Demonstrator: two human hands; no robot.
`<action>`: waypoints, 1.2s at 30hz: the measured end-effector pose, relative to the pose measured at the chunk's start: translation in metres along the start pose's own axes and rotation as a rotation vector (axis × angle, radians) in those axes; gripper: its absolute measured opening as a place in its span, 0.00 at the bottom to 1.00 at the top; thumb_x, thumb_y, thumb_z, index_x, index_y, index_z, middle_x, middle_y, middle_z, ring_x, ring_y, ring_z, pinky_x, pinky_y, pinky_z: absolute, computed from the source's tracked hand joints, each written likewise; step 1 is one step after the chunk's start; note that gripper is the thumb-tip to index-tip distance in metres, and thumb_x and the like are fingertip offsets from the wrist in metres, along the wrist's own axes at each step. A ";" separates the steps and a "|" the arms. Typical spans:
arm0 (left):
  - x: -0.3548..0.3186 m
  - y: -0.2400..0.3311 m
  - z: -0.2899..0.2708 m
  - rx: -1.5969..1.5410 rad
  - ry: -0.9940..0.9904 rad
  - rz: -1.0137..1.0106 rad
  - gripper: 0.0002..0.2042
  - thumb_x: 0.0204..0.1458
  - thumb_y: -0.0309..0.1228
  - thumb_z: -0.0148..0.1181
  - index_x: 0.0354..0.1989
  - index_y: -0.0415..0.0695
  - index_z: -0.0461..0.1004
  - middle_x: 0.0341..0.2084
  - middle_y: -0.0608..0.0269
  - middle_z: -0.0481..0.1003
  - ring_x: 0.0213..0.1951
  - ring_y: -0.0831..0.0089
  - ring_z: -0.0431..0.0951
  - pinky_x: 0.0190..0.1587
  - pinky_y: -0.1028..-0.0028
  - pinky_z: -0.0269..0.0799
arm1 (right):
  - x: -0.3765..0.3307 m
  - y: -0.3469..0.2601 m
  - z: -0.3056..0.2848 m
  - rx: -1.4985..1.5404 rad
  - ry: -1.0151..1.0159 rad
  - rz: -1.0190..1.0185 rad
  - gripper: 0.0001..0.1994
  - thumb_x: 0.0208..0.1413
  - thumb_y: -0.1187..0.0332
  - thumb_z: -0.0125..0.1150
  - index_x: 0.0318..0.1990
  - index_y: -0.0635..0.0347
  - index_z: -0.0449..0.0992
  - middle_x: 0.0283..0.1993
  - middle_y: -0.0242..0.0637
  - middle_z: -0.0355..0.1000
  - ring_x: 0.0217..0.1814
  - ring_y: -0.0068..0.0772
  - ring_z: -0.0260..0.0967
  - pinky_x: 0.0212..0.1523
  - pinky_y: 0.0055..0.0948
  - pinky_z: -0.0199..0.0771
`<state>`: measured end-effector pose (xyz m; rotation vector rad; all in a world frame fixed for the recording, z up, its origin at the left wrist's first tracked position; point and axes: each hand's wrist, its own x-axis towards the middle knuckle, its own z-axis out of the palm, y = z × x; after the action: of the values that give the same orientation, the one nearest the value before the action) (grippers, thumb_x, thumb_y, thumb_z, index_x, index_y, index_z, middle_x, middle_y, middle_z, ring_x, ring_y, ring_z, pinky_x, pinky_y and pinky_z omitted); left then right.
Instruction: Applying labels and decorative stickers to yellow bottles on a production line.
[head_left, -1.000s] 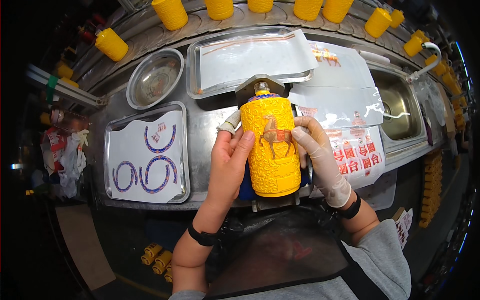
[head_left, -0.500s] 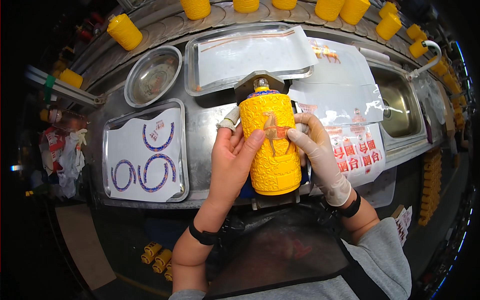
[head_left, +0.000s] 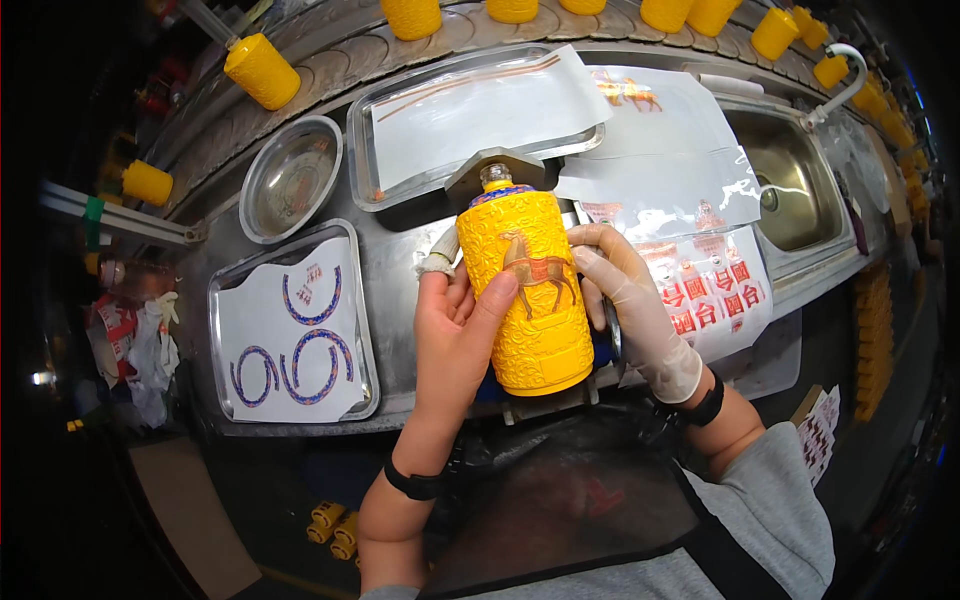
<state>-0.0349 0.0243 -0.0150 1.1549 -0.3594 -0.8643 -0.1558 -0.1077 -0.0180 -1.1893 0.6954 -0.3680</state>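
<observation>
A yellow embossed bottle (head_left: 530, 345) leans back in a metal holder (head_left: 497, 165), with its clear glass neck at the far end. A patterned blue band circles its shoulder, and a brown-and-red horse decal (head_left: 538, 272) lies on its front. My left hand (head_left: 455, 325) is bare except for a whitish cover on one fingertip; it grips the bottle's left side, thumb on the front near the horse. My right hand (head_left: 630, 300), in a pale thin glove, curls around the right side, its thumb by the horse's hindquarters. Some fingertips are hidden behind the bottle.
On the left stand a metal bowl (head_left: 335, 150) and a tray (head_left: 370, 350) with curved blue decals. Behind is another tray (head_left: 360, 150) with a white sheet. Decal sheets (head_left: 700, 290) lie right, before a sink (head_left: 830, 215). Yellow bottles (head_left: 262, 72) line a conveyor.
My right thumb has drawn back from the horse toward the bottle's right edge, uncovering more of the decal. My left hand keeps its grip. The whole view has shifted slightly.
</observation>
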 end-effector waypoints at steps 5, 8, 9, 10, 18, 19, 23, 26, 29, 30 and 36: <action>0.001 0.000 0.002 -0.027 0.000 0.000 0.29 0.58 0.26 0.59 0.65 0.36 0.53 0.59 0.46 0.65 0.59 0.65 0.69 0.60 0.69 0.66 | 0.000 -0.001 -0.006 0.047 -0.028 0.011 0.17 0.60 0.64 0.61 0.50 0.63 0.68 0.31 0.25 0.66 0.24 0.09 0.58 0.23 0.12 0.58; -0.001 -0.001 0.002 -0.011 0.009 0.001 0.29 0.59 0.26 0.57 0.66 0.35 0.53 0.59 0.46 0.65 0.60 0.65 0.69 0.61 0.68 0.66 | 0.003 0.002 -0.005 0.050 -0.025 0.010 0.16 0.59 0.65 0.62 0.50 0.63 0.68 0.32 0.25 0.66 0.31 0.12 0.61 0.31 0.14 0.63; -0.001 -0.001 0.003 -0.001 0.003 -0.004 0.29 0.59 0.26 0.57 0.66 0.35 0.53 0.59 0.46 0.65 0.60 0.65 0.69 0.61 0.68 0.66 | 0.003 0.002 -0.005 0.043 -0.020 0.006 0.15 0.59 0.66 0.62 0.49 0.62 0.68 0.33 0.25 0.66 0.34 0.13 0.62 0.35 0.16 0.65; -0.001 0.000 0.004 -0.003 0.015 -0.006 0.28 0.59 0.25 0.57 0.66 0.35 0.53 0.60 0.46 0.65 0.60 0.65 0.69 0.61 0.68 0.65 | 0.003 0.002 -0.005 0.054 -0.014 0.006 0.15 0.59 0.66 0.62 0.49 0.62 0.68 0.33 0.25 0.66 0.34 0.13 0.62 0.35 0.16 0.65; -0.001 -0.004 0.002 0.013 0.029 -0.009 0.27 0.60 0.26 0.55 0.65 0.34 0.53 0.58 0.46 0.67 0.59 0.65 0.70 0.61 0.68 0.66 | 0.005 0.003 -0.007 0.104 -0.032 0.021 0.15 0.59 0.63 0.63 0.48 0.60 0.69 0.36 0.27 0.67 0.41 0.16 0.65 0.43 0.19 0.68; -0.002 -0.004 0.002 0.016 0.033 -0.007 0.27 0.60 0.26 0.56 0.65 0.34 0.54 0.57 0.46 0.67 0.58 0.66 0.70 0.61 0.68 0.66 | 0.005 0.003 -0.007 0.108 -0.030 0.021 0.15 0.59 0.63 0.63 0.48 0.60 0.69 0.36 0.27 0.67 0.41 0.16 0.65 0.43 0.19 0.68; -0.002 -0.004 0.003 0.018 0.048 -0.001 0.25 0.60 0.26 0.56 0.63 0.33 0.55 0.56 0.46 0.68 0.57 0.66 0.71 0.61 0.67 0.66 | 0.004 0.003 -0.005 0.029 -0.006 -0.001 0.18 0.56 0.61 0.66 0.48 0.60 0.68 0.37 0.29 0.67 0.40 0.17 0.65 0.43 0.20 0.68; -0.002 -0.005 0.001 0.018 0.045 0.000 0.26 0.60 0.27 0.56 0.63 0.33 0.55 0.56 0.46 0.68 0.57 0.66 0.71 0.61 0.67 0.66 | 0.005 0.006 -0.002 0.041 -0.004 -0.017 0.20 0.54 0.61 0.68 0.47 0.59 0.68 0.36 0.30 0.66 0.39 0.17 0.65 0.41 0.19 0.69; -0.001 -0.006 0.002 0.013 0.044 0.003 0.26 0.60 0.27 0.56 0.63 0.33 0.55 0.56 0.46 0.68 0.57 0.66 0.71 0.61 0.67 0.66 | 0.008 0.012 -0.001 0.094 0.002 -0.045 0.20 0.54 0.61 0.69 0.47 0.59 0.68 0.36 0.30 0.66 0.37 0.17 0.65 0.38 0.19 0.70; -0.001 -0.005 0.002 0.013 0.045 0.003 0.26 0.60 0.27 0.56 0.63 0.33 0.55 0.56 0.46 0.68 0.57 0.66 0.71 0.61 0.67 0.66 | 0.008 0.014 0.000 0.105 0.004 -0.065 0.20 0.53 0.61 0.69 0.46 0.59 0.68 0.35 0.30 0.66 0.36 0.17 0.65 0.36 0.19 0.70; -0.001 -0.006 0.001 0.008 0.045 -0.007 0.26 0.60 0.27 0.55 0.64 0.33 0.54 0.57 0.47 0.67 0.58 0.65 0.70 0.61 0.67 0.65 | 0.012 0.016 0.000 -0.027 0.044 -0.108 0.20 0.54 0.60 0.69 0.46 0.60 0.68 0.34 0.29 0.66 0.36 0.17 0.64 0.38 0.20 0.69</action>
<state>-0.0390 0.0237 -0.0192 1.1820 -0.3226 -0.8430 -0.1486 -0.1096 -0.0363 -1.2505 0.6779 -0.4776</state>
